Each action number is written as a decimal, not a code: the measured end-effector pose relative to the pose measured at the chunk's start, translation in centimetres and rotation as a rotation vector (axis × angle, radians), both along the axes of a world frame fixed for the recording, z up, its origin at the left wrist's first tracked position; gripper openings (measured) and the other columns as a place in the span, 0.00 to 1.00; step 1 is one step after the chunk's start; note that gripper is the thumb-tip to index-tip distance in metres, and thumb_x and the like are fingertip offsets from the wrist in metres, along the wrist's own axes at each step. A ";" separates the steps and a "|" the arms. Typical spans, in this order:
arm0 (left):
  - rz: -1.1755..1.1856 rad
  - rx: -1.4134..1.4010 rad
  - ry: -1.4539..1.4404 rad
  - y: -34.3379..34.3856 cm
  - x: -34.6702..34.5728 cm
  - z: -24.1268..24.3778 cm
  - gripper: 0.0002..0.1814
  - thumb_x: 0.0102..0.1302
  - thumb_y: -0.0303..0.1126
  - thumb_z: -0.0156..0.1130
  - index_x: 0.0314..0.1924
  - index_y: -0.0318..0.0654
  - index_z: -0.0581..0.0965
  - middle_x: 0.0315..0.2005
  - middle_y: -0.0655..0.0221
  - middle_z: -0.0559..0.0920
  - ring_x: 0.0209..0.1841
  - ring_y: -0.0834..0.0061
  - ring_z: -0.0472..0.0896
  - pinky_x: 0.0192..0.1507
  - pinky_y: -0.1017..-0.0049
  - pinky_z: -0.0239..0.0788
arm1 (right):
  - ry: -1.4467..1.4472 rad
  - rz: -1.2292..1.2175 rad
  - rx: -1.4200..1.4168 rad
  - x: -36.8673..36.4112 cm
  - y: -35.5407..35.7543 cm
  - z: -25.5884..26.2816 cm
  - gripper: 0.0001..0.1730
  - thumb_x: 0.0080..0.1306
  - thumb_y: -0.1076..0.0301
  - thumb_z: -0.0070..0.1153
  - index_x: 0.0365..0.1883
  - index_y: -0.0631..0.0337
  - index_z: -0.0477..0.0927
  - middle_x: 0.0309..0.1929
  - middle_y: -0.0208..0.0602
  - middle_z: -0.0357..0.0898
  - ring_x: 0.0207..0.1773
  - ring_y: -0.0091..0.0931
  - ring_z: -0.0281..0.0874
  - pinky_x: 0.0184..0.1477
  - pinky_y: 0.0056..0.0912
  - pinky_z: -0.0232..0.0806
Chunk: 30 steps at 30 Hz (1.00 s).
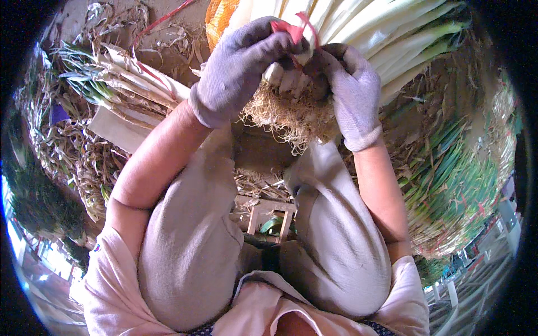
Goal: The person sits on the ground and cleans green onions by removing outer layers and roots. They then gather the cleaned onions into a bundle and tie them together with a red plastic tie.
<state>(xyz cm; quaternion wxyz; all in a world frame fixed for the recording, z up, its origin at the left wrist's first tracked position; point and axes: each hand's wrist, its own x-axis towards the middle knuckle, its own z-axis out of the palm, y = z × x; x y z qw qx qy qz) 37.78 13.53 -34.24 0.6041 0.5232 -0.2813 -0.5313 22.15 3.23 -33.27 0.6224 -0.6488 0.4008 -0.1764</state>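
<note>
Both my hands wear light, dirt-darkened knit gloves and meet at the root end of a bundle of long white scallions [361, 33]. The bundle's matted tan roots [290, 111] hang toward me between my knees. My left hand [241, 71] pinches a red plastic tie [294, 31] above the root ends. Close beside it, my right hand [353, 92] has its fingers curled at the tie's other strand, over the bundle's right side. The tie's lower part and the right fingertips are partly hidden by gloves and shadow.
A smaller scallion bundle [138, 80] with a red tie lies at left, over a flat board [119, 128]. Dry leaf scraps [84, 155] litter the floor. Many green-topped scallions [449, 180] are piled at right. Orange mesh [220, 19] shows beyond my left hand. A wooden frame [269, 208] stands between my legs.
</note>
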 end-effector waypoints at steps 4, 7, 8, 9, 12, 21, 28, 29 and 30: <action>0.035 -0.247 -1.054 -1.3 0.6 1.5 0.06 0.58 0.28 0.68 0.36 0.42 0.83 0.39 0.65 0.81 0.50 0.67 0.75 0.51 0.68 0.67 | 0.083 0.335 -0.307 0.0 0.2 0.9 0.12 0.69 0.76 0.51 0.48 0.70 0.80 0.39 0.35 0.84 0.41 0.19 0.76 0.45 0.24 0.70; 0.059 -0.273 -1.017 -2.8 0.1 1.3 0.05 0.57 0.29 0.67 0.36 0.44 0.84 0.41 0.61 0.81 0.45 0.58 0.76 0.47 0.66 0.67 | 0.025 0.291 -0.157 -0.4 0.0 0.9 0.11 0.65 0.73 0.54 0.44 0.64 0.83 0.37 0.45 0.86 0.41 0.32 0.85 0.45 0.33 0.73; 0.028 -0.359 -0.998 -3.4 0.6 0.7 0.07 0.59 0.31 0.67 0.39 0.42 0.84 0.41 0.63 0.82 0.44 0.66 0.79 0.46 0.70 0.69 | 0.059 0.281 -0.128 -0.6 -0.4 0.4 0.11 0.67 0.71 0.55 0.44 0.64 0.84 0.36 0.43 0.86 0.39 0.29 0.84 0.45 0.32 0.73; -0.015 -0.216 -0.637 -3.1 0.7 1.6 0.09 0.60 0.33 0.68 0.41 0.40 0.84 0.41 0.65 0.83 0.44 0.71 0.80 0.45 0.73 0.70 | 0.053 0.192 0.009 -0.4 -0.8 1.0 0.12 0.69 0.68 0.56 0.44 0.65 0.84 0.35 0.37 0.86 0.37 0.21 0.80 0.43 0.28 0.72; -0.032 -0.083 -0.278 -2.8 2.3 2.6 0.12 0.67 0.33 0.59 0.46 0.33 0.82 0.39 0.72 0.84 0.37 0.81 0.78 0.42 0.78 0.71 | 0.123 0.182 0.321 -0.7 -2.2 2.1 0.12 0.69 0.67 0.59 0.44 0.65 0.84 0.35 0.30 0.85 0.37 0.15 0.77 0.44 0.23 0.70; -0.413 0.020 -0.350 -3.2 1.7 -0.4 0.14 0.67 0.27 0.58 0.51 0.35 0.80 0.37 0.68 0.85 0.41 0.81 0.81 0.49 0.76 0.74 | 0.087 0.391 -0.412 -1.4 -2.0 1.2 0.09 0.55 0.79 0.64 0.34 0.62 0.79 0.33 0.32 0.81 0.37 0.24 0.79 0.42 0.26 0.71; -0.398 -0.160 -0.700 -3.7 2.2 -1.5 0.15 0.65 0.27 0.59 0.51 0.32 0.79 0.39 0.61 0.84 0.40 0.67 0.82 0.48 0.68 0.73 | 0.065 0.370 -1.175 -0.4 -2.5 -1.2 0.12 0.52 0.68 0.63 0.34 0.52 0.76 0.40 0.36 0.77 0.43 0.40 0.79 0.41 0.42 0.72; -0.444 -0.163 -0.784 -3.8 2.3 -1.6 0.14 0.64 0.28 0.60 0.49 0.32 0.80 0.39 0.57 0.82 0.42 0.60 0.82 0.48 0.67 0.72 | 0.017 0.369 -1.179 -0.6 -2.6 -1.4 0.12 0.51 0.69 0.63 0.35 0.52 0.76 0.40 0.36 0.77 0.43 0.40 0.78 0.42 0.43 0.72; -0.470 -0.152 -0.754 -3.9 2.4 -1.3 0.14 0.64 0.28 0.60 0.49 0.33 0.80 0.38 0.57 0.82 0.42 0.60 0.82 0.48 0.67 0.72 | 0.007 0.343 -1.174 -0.7 -2.7 -1.5 0.13 0.51 0.69 0.63 0.35 0.51 0.76 0.40 0.37 0.77 0.43 0.40 0.78 0.42 0.43 0.72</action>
